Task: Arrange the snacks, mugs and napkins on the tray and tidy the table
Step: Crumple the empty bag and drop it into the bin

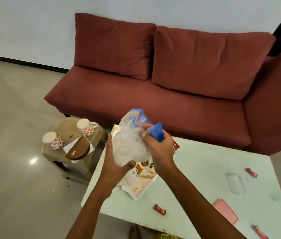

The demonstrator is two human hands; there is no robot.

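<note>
A: Where is the snack bag [133, 144] right now?

B: Up in the air above the tray [143, 188], held in both hands. It is a clear, crinkled bag with blue print at the top. The left hand [114, 161] cups it from below and the side, thumb pressed to the plastic. The right hand [158, 149] is closed around the blue top end.

A: So which step is this?

B: I judge it to be the snacks step: the bag is about to be set on the tray, which lies at the near left end of the pale table [205, 169].

A: And afterwards?

B: Lowering the bag flat onto the tray, then a reach sideways. The two mugs [85, 127] stand upside down on the low stool [67, 163] left of the table, with white napkins [71, 145] under a brown holder. Three red sweets [160, 209] lie scattered on the table and need collecting.
</note>
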